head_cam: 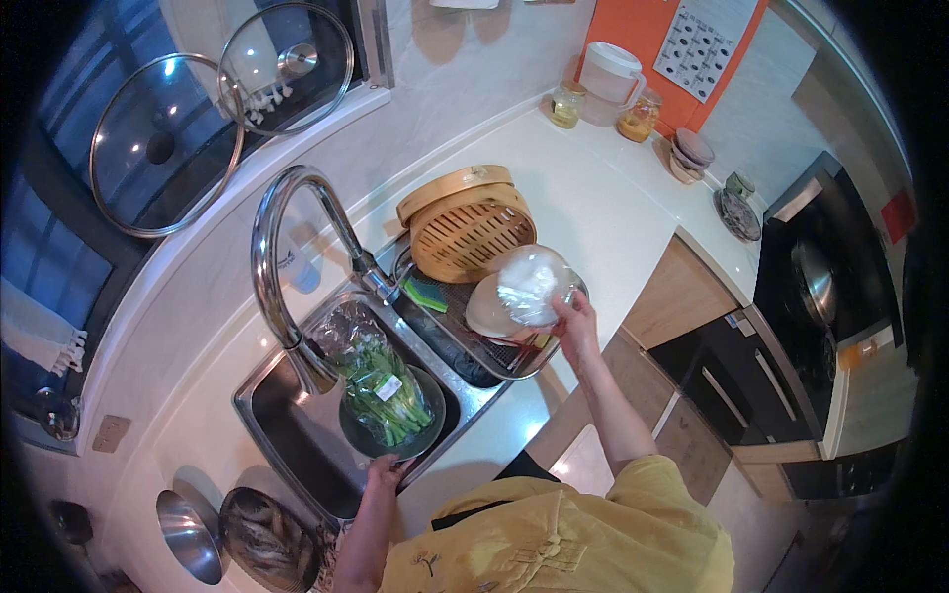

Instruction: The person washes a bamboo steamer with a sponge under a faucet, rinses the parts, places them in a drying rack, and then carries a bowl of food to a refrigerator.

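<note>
My left hand (pixel 387 471) grips the near rim of a dark green bowl (pixel 436 415) over the sink (pixel 296 437). In that bowl lies a clear plastic bag of leafy green vegetables (pixel 382 378) with a white label, its top leaning toward the faucet (pixel 267 259). My right hand (pixel 577 326) holds the edge of a round, shiny, see-through bowl-like piece (pixel 535 285); glare hides whether it is glass or plastic. It is above a metal drying rack (pixel 530 367), partly in front of a pale bowl (pixel 489 307) there.
Bamboo steamer baskets (pixel 474 230) and a green sponge (pixel 424 294) are at the rack. A steel bowl (pixel 189 537) and a dark basket (pixel 267 537) stand left of the sink. Glass lids (pixel 167 148) lean at the window. A pan (pixel 814 282) sits on the stove at right.
</note>
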